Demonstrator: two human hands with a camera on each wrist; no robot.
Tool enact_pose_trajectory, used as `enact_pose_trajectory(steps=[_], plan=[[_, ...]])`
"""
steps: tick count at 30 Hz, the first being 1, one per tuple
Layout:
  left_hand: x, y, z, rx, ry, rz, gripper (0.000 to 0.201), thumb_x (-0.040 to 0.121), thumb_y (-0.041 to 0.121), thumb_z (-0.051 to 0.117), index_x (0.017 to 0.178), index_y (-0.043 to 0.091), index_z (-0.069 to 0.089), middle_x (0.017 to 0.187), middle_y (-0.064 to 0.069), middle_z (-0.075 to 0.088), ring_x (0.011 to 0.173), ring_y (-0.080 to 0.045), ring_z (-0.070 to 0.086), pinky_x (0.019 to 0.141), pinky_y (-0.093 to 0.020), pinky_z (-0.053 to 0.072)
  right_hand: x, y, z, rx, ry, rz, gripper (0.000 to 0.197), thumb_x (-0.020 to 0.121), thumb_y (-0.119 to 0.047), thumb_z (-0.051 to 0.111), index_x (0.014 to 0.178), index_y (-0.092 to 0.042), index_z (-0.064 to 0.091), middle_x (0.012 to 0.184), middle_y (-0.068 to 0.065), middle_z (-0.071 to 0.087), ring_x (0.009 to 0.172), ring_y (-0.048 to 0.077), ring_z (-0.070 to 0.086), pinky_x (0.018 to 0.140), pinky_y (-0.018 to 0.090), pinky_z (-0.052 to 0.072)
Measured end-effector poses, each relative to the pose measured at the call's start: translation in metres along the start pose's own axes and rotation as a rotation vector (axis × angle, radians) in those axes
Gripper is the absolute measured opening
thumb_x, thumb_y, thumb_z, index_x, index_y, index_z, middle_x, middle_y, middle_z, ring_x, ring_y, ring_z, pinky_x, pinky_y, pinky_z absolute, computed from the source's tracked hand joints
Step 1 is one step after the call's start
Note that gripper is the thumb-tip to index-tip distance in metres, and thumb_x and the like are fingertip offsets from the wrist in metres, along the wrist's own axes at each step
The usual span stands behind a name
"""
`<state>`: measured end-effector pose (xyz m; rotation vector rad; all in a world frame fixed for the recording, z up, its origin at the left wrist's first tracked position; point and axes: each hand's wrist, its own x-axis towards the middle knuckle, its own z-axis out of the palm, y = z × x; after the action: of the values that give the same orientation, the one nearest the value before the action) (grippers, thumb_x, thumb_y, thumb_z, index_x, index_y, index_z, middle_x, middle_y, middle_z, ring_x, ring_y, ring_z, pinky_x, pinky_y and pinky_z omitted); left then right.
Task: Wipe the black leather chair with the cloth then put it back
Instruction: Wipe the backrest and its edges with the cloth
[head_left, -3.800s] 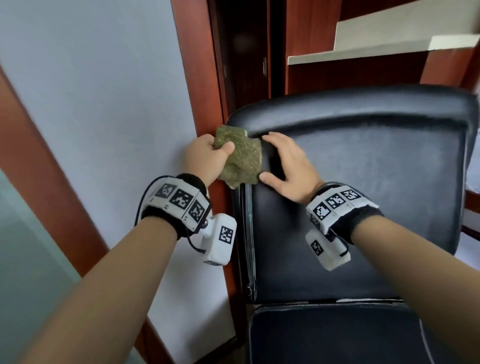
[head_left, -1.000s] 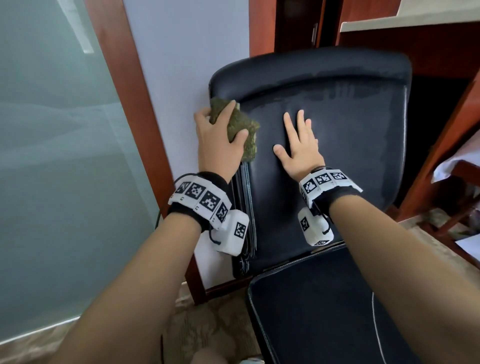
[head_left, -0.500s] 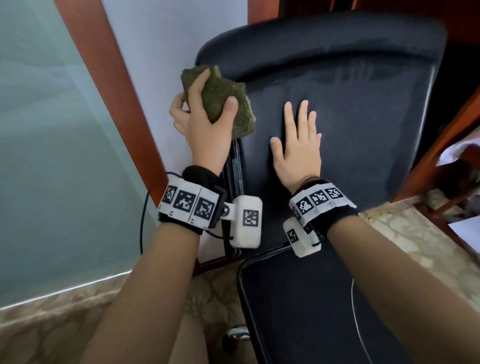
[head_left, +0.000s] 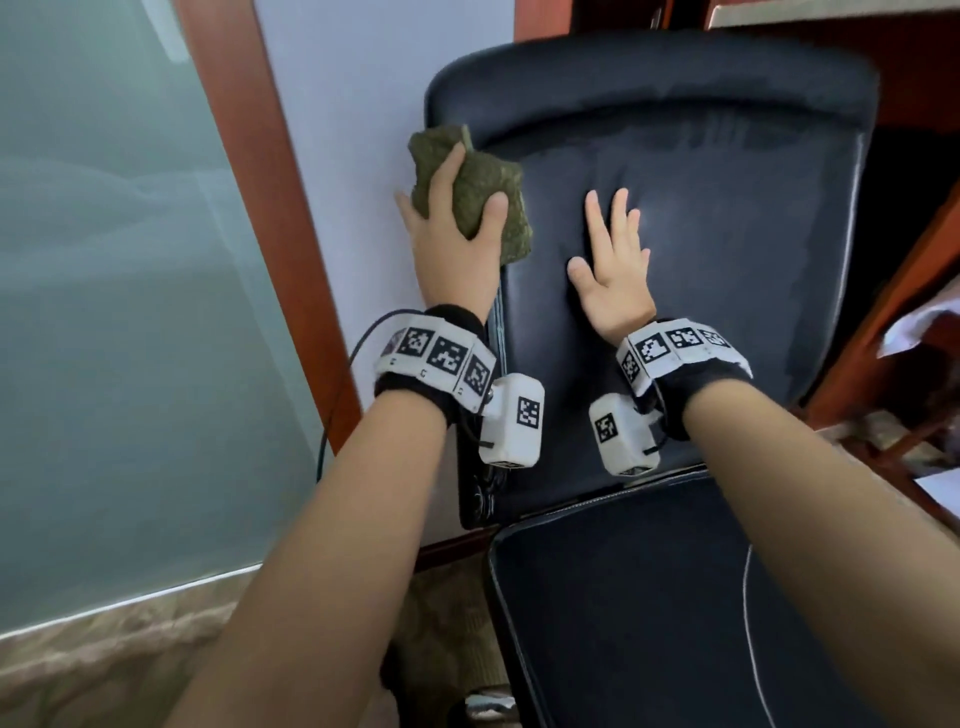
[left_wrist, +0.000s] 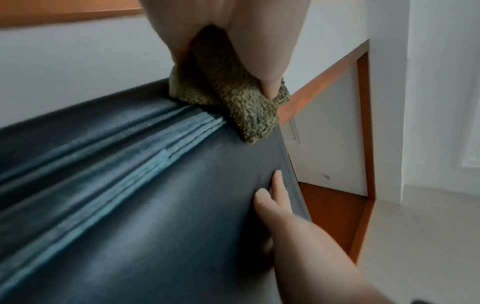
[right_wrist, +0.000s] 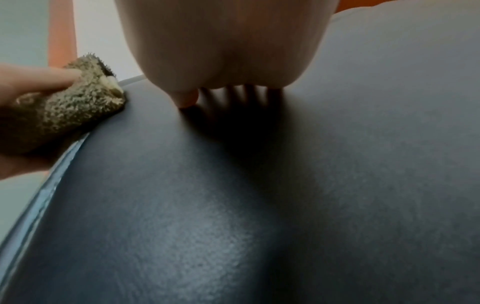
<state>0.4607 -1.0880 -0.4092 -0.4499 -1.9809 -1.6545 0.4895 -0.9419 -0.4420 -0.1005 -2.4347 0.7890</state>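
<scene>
- White wall (head_left: 363, 104), wood frame (head_left: 260, 208) and frosted glass (head_left: 104, 312) at 9 o'clock of the black leather chair (head_left: 727, 234).
- Left hand (head_left: 457, 260) fingers curled tight round the green cloth (head_left: 467, 182), cloth at the backrest's 9 o'clock edge, touching it.
- Right hand (head_left: 615, 280) flat, fingers straight and spread, pressing mid-backrest.
- Versus half a second ago: cloth in the same edge spot, right hand unmoved.
- Seat cushion (head_left: 649, 623) at 6 o'clock; desk (head_left: 909, 312) at 3 o'clock.
</scene>
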Motion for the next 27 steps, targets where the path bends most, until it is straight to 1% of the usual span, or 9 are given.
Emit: enact_pose_trajectory(steps=[3,6,10,13,17,20,21,24,27], plan=[[-0.001,-0.013,-0.002,0.035,-0.013,0.065,0.05,0.09,0.03,0.057,0.137,0.03,0.042,0.15,-0.015,0.026,0.139,-0.028,0.025,0.097,-0.013,0.025,0.0,0.002,0.004,-0.026,0.018,0.0,0.063,0.096,-0.017,0.039,0.149,-0.024,0.005,0.156,0.004,-0.012,0.143,0.028,-0.013,0.111,0.051,-0.005],[-0.006,-0.029,-0.004,0.014,-0.061,0.115,0.049,0.086,0.035,0.056,0.134,0.031,0.046,0.144,-0.012,0.039,0.135,-0.027,0.035,0.107,-0.026,0.033,0.0,0.004,0.006,-0.046,0.048,0.009,0.062,0.097,-0.018,0.039,0.149,-0.023,0.006,0.157,0.004,-0.01,0.143,0.027,-0.011,0.112,0.05,-0.004],[-0.017,-0.04,-0.009,0.008,-0.057,0.168,0.045,0.087,0.027,0.06,0.13,0.02,0.05,0.133,-0.013,0.047,0.118,-0.019,0.047,0.096,-0.006,0.032,0.0,0.004,0.008,-0.097,0.062,0.007,0.061,0.097,-0.019,0.039,0.149,-0.021,0.006,0.157,0.007,-0.009,0.143,0.028,-0.009,0.112,0.05,-0.002],[0.0,-0.028,-0.011,0.062,-0.079,0.254,0.047,0.086,0.028,0.057,0.132,0.019,0.049,0.141,-0.019,0.038,0.131,-0.03,0.038,0.107,-0.024,0.03,0.0,0.005,0.007,-0.125,0.071,-0.001,0.061,0.098,-0.02,0.039,0.149,-0.021,0.006,0.157,0.007,-0.008,0.143,0.029,-0.008,0.112,0.049,0.0],[0.023,-0.007,-0.008,0.097,-0.108,0.291,0.046,0.09,0.023,0.056,0.135,0.023,0.046,0.153,-0.019,0.017,0.144,-0.03,0.01,0.105,-0.014,0.012,0.0,0.005,0.006,-0.128,0.085,-0.007,0.06,0.098,-0.022,0.04,0.149,-0.023,0.008,0.157,0.006,-0.006,0.143,0.029,-0.006,0.113,0.047,0.0],[0.015,-0.017,-0.004,0.042,-0.1,0.26,0.046,0.089,0.024,0.057,0.134,0.023,0.048,0.152,-0.022,0.018,0.144,-0.028,0.012,0.105,-0.007,0.011,-0.001,0.005,0.005,-0.143,0.089,0.002,0.06,0.098,-0.022,0.04,0.148,-0.024,0.008,0.157,0.006,-0.006,0.144,0.029,-0.005,0.113,0.046,0.001],[0.009,-0.023,-0.003,0.022,-0.092,0.239,0.046,0.089,0.026,0.057,0.134,0.024,0.048,0.151,-0.023,0.022,0.142,-0.029,0.017,0.108,-0.01,0.016,-0.001,0.005,0.005,-0.152,0.087,0.004,0.06,0.098,-0.022,0.04,0.148,-0.024,0.008,0.157,0.006,-0.006,0.144,0.029,-0.005,0.113,0.046,0.001],[-0.014,-0.042,0.0,-0.01,-0.084,0.165,0.049,0.086,0.033,0.056,0.134,0.026,0.048,0.145,-0.023,0.033,0.137,-0.032,0.03,0.109,-0.033,0.03,0.0,0.006,0.004,-0.171,0.08,0.006,0.06,0.098,-0.022,0.039,0.148,-0.024,0.007,0.157,0.005,-0.007,0.144,0.029,-0.005,0.113,0.046,0.001],[-0.028,-0.05,0.0,-0.013,-0.09,0.152,0.049,0.086,0.032,0.055,0.134,0.022,0.049,0.143,-0.023,0.037,0.136,-0.034,0.032,0.108,-0.039,0.032,0.0,0.008,0.005,-0.171,0.076,-0.005,0.061,0.098,-0.022,0.039,0.148,-0.024,0.006,0.157,0.005,-0.007,0.144,0.029,-0.005,0.113,0.046,0.001]])
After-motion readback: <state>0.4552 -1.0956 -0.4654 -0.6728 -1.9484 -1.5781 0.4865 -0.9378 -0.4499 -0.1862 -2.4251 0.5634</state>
